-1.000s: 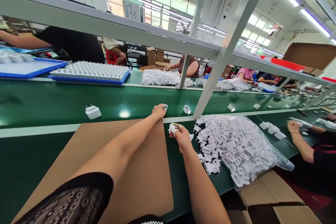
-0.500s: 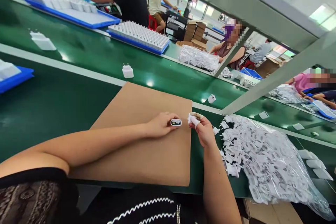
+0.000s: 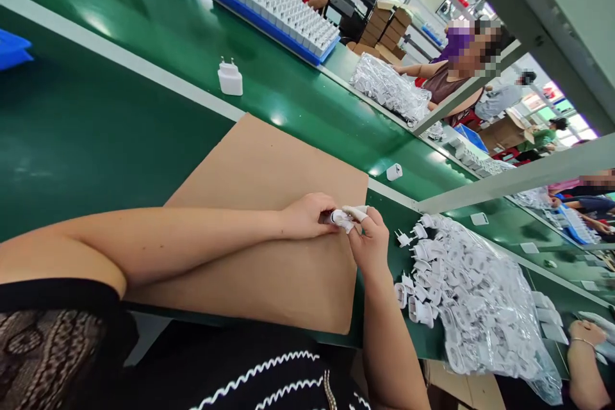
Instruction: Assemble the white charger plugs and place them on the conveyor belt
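Note:
Over the brown cardboard sheet (image 3: 269, 173), my left hand (image 3: 310, 214) is closed around a white charger housing, mostly hidden by the fingers. My right hand (image 3: 369, 237), with pale covers on its fingertips, pinches a small white plug cap (image 3: 342, 219) against the housing's open end. Whether the two parts are fully seated cannot be made out. Just right of my right hand, loose white plug caps (image 3: 420, 269) spill from a clear plastic bag (image 3: 500, 295) full of similar pieces.
A green conveyor belt (image 3: 298, 122) runs beyond the cardboard, carrying an upright white charger (image 3: 230, 79) and another white piece (image 3: 394, 172). Across it stands a blue tray (image 3: 288, 32) of chargers. A grey metal post (image 3: 519, 173) slants at right. A co-worker's hand (image 3: 587, 333) shows at far right.
My right hand has brought the plug cap leftward onto the open end of the housing in my left hand. The view has tilted, and a co-worker's hand now shows at right.

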Demonstrator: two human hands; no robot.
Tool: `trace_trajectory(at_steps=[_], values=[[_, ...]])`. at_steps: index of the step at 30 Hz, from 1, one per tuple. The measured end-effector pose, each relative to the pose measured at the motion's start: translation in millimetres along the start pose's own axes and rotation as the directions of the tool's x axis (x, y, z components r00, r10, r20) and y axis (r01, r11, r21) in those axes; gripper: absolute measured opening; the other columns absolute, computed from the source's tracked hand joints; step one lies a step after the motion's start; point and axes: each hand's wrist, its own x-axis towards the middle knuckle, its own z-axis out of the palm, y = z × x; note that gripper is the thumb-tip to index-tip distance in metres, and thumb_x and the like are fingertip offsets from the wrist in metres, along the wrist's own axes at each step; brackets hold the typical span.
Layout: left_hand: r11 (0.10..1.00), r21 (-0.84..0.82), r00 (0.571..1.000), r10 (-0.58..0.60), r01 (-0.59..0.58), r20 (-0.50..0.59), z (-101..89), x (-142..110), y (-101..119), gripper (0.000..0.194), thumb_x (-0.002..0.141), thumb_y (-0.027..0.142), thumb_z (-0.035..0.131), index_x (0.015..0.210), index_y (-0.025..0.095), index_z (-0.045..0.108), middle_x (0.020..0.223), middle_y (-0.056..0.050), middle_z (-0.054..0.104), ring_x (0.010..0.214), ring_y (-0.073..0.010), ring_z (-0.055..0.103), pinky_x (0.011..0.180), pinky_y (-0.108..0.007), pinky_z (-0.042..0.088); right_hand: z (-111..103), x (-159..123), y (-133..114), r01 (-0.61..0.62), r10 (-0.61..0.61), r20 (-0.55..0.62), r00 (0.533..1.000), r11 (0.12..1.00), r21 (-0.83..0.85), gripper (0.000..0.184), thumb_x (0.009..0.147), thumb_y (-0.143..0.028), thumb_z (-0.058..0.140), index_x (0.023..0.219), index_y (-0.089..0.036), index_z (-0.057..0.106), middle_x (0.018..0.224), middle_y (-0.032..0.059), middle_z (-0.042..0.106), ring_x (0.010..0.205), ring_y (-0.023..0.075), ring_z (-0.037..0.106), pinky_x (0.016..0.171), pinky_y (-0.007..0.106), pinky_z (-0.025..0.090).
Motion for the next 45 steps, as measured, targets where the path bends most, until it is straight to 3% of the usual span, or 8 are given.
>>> trace_trajectory(at_steps=[10,25,29,33,35,39,42,45], values=[[0.999,0.003,0.999,0.032,-0.032,0.001,1.3,1.5,-4.5,0.025,0.087,0.041,0.075,0.090,0.017,0.070,0.088,-0.005,0.068,0.084,-0.0196,0.060,0.080,-0.032,0.046,-5.2,-0.1,-5.0,0.107,-0.107,0.010,0.994,0.986,-0.131,0.034,0.089,-0.006,0.052,0.110,-0.023,0.072,0.092,0.0059,0.062,0.089,0.0228,0.059,0.076,0.034,0.051],[0.998,-0.024,0.998,-0.062,0.062,-0.014,1.7,-2.5,1.5,0.030,0.084,0.047,0.074,0.087,0.018,0.070,0.089,-0.007,0.071,0.088,-0.0233,0.064,0.081,-0.035,0.049,5.0,7.6,-13.6,-0.037,0.047,0.117,0.992,0.995,-0.091,0.022,0.074,-0.003,0.050,0.076,-0.021,0.063,0.081,0.0027,0.053,0.079,0.0194,0.053,0.067,0.029,0.042],[0.988,-0.080,0.990,-0.130,0.134,0.049,3.0,1.3,0.2,0.035,0.079,0.050,0.075,0.095,0.018,0.074,0.097,-0.007,0.075,0.091,-0.0258,0.068,0.081,-0.036,0.052,14.6,2.0,-6.6,-0.188,0.187,0.043,0.981,0.982,0.025,0.036,0.081,-0.010,0.057,0.112,-0.022,0.070,0.092,0.0018,0.058,0.075,0.0168,0.053,0.068,0.028,0.045],[0.957,-0.127,0.965,-0.263,0.261,-0.003,-10.8,27.2,-14.9,0.046,0.073,0.051,0.078,0.104,0.018,0.075,0.101,-0.006,0.077,0.090,-0.0261,0.071,0.079,-0.034,0.054,-10.6,-2.6,18.7,-0.309,0.306,-0.060,0.950,0.949,-0.058,0.056,0.086,-0.030,0.068,0.140,-0.020,0.057,0.121,0.0111,0.060,0.093,0.0226,0.058,0.082,0.035,0.051],[0.951,-0.027,0.942,-0.308,0.307,-0.133,-30.0,48.8,-28.9,0.046,0.075,0.052,0.076,0.106,0.019,0.075,0.103,-0.005,0.077,0.093,-0.0253,0.071,0.081,-0.032,0.054,-34.0,-6.6,36.5,-0.451,0.440,-0.110,0.891,0.837,-0.310,0.054,0.089,-0.031,0.067,0.140,-0.018,0.059,0.133,0.0179,0.055,0.115,0.0335,0.054,0.094,0.046,0.048],[0.845,0.207,0.832,-0.387,0.493,-0.398,-80.0,90.3,-56.6,0.034,0.080,0.045,0.071,0.103,0.020,0.073,0.107,-0.007,0.076,0.101,-0.0281,0.069,0.087,-0.033,0.051,-63.2,-17.0,67.9,-0.661,0.743,-0.063,0.666,0.549,-0.512,0.044,0.085,-0.017,0.064,0.129,-0.012,0.067,0.135,0.0251,0.054,0.126,0.0454,0.050,0.096,0.054,0.046],[0.767,0.259,0.766,-0.423,0.587,-0.484,-102.5,108.0,-66.0,0.031,0.079,0.038,0.070,0.101,0.016,0.072,0.108,-0.014,0.074,0.109,-0.0365,0.067,0.095,-0.043,0.050,-60.3,-19.0,79.4,-0.652,0.729,-0.023,0.684,0.597,-0.468,0.038,0.081,-0.003,0.061,0.116,-0.010,0.073,0.122,0.0232,0.061,0.116,0.0386,0.058,0.097,0.045,0.046],[0.688,0.285,0.677,-0.401,0.668,-0.617,-99.6,115.0,-65.8,0.060,0.074,0.038,0.075,0.127,0.013,0.063,0.135,-0.023,0.062,0.133,-0.0465,0.052,0.108,-0.057,0.042,-50.1,-13.9,81.1,-0.626,0.678,-0.014,0.735,0.671,-0.397,0.039,0.082,0.000,0.054,0.114,-0.010,0.074,0.117,0.0197,0.063,0.107,0.0306,0.063,0.094,0.037,0.046]])
